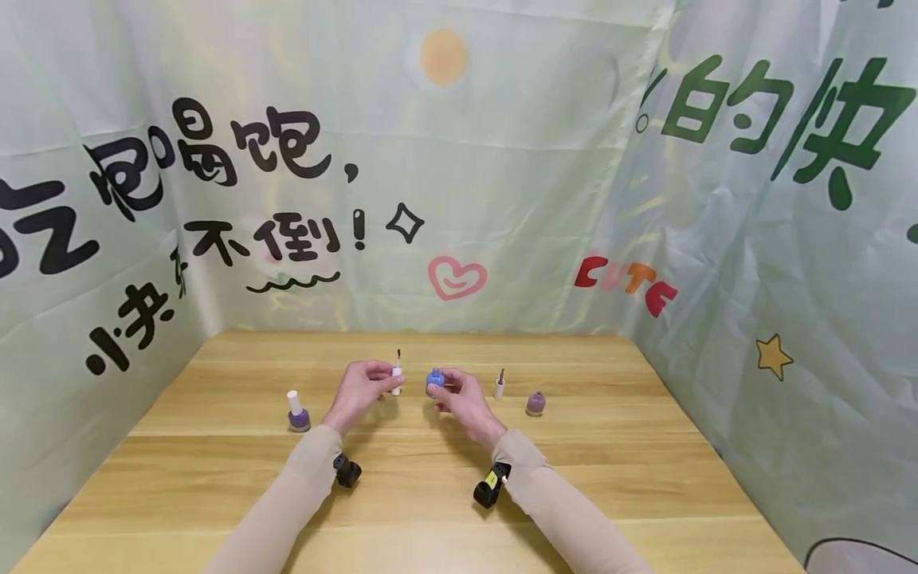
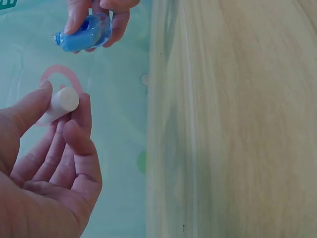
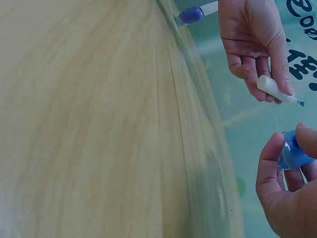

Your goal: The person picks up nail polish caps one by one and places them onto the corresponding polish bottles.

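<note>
My left hand (image 1: 362, 391) pinches a white nail polish cap (image 1: 397, 383) between thumb and fingers, its dark-tipped brush (image 1: 398, 356) pointing up in the head view. A short gap to the right, my right hand (image 1: 464, 396) grips an uncapped blue nail polish bottle (image 1: 434, 379) by its sides. In the left wrist view the blue bottle (image 2: 84, 35) lies tilted with its bare neck toward the left. The right wrist view shows the cap (image 3: 270, 87) and the brush tip, apart from the bottle. Both hands are above the wooden table (image 1: 423, 494).
Left of my left hand stands a purple nail polish bottle (image 1: 298, 418) with its white cap on. To the right are another white cap (image 1: 500, 388), standing with its brush up, and an uncapped mauve bottle (image 1: 535, 404). Printed curtains (image 1: 531, 199) enclose the table's back and sides.
</note>
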Motion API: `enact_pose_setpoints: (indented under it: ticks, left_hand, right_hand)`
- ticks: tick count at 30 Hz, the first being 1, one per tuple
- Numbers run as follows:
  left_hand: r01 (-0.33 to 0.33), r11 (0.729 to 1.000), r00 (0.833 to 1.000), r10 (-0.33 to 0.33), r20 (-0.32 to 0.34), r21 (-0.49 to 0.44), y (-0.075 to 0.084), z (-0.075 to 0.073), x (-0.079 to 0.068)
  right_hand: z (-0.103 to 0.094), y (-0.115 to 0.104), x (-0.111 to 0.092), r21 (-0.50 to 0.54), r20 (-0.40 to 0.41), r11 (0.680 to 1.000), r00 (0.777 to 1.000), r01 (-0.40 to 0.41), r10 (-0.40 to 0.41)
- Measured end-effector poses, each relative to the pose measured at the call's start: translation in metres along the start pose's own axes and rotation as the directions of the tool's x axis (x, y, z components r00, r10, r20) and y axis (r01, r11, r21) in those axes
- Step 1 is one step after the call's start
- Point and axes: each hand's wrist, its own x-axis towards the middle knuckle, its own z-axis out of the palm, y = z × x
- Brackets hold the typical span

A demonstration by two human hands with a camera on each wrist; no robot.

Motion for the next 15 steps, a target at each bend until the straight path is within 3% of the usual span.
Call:
enact_pose_setpoints:
  ticks: [6, 15]
  left_hand:
    - [-0.012, 0.999, 0.998, 0.009, -0.057, -0.044, -0.001, 0.001, -0.003]
    - [-0.128, 0.985, 0.986, 0.114, -0.126, -0.113, 0.004, 0.000, -0.005]
  right_hand:
    - [-0.002, -0.001, -0.004, 0.013, 0.014, 1.000, 1.000, -0.020, 0.020]
    - [-0.001, -0.016, -0.013, -0.016, 0.014, 1.000, 1.000, 0.003, -0.003]
